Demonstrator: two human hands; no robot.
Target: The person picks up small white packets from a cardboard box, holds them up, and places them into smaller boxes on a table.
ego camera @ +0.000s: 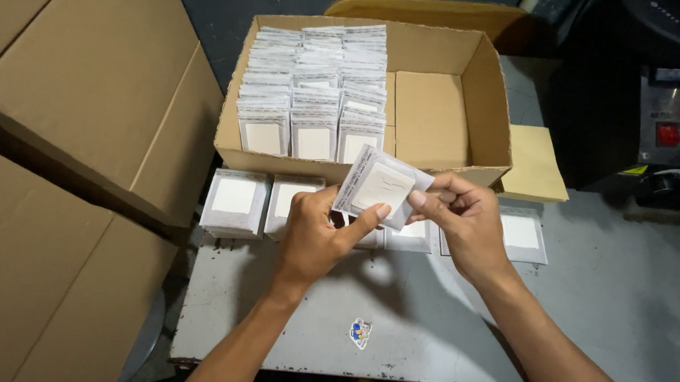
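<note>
Nearest the camera, two bare forearms rise from the bottom edge, cut off below the elbows. Between them a small sticker lies on the grey, scuffed desk; its design is too small to make out.

Above that, the left hand and the right hand meet over the desk. Both are closed on a small clear packet with a white card inside, held tilted, just in front of the box's near wall. The left thumb presses on the packet's lower face; the right fingertips pinch its right edge. Whether it is one packet or a thin stack cannot be told, as the hands hide the lower edges.

Under and beside the hands, more packets lie flat on the desk in a row: two clear to the left, one to the right, and others between partly hidden by the hands.

Beyond stands an open cardboard box. Its left part is filled with upright rows of the same packets; its right part shows a bare cardboard insert. A yellowish envelope pokes out from beneath the box's right corner, mostly covered.

To the left, large closed cartons are cropped by the frame. At far right a dark machine with a red switch sits in shadow, its details hard to read.
</note>
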